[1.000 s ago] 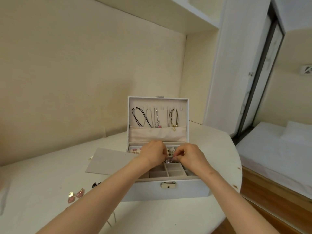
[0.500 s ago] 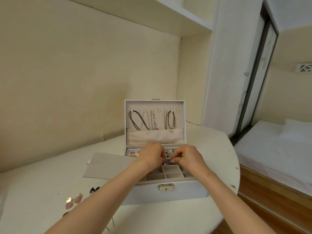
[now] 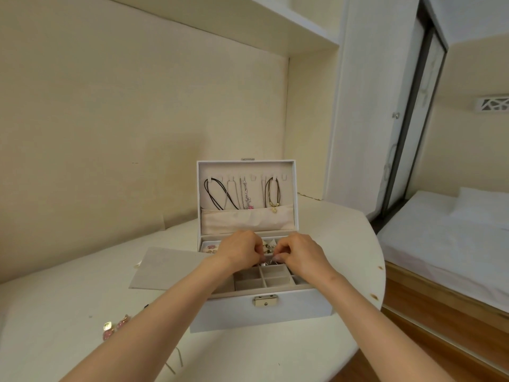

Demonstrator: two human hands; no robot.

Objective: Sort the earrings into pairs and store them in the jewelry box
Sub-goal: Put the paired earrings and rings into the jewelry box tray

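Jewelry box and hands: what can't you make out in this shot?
Head view, the only one:
1. Small silvery piece pinched between left hand and right hand: too small, fingers cover it; its shape is unclear.
2. Jewelry box middle compartments: hidden behind both hands.
3. Dark item on the table: mostly covered by the left forearm.

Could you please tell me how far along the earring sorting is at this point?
Partly done. Stored pink earrings lie in a back-left compartment of the jewelry box. In hand: the left hand and right hand pinch a small silvery piece over the box. Left: a loose pink pair waits on the table, and the front compartments look empty.
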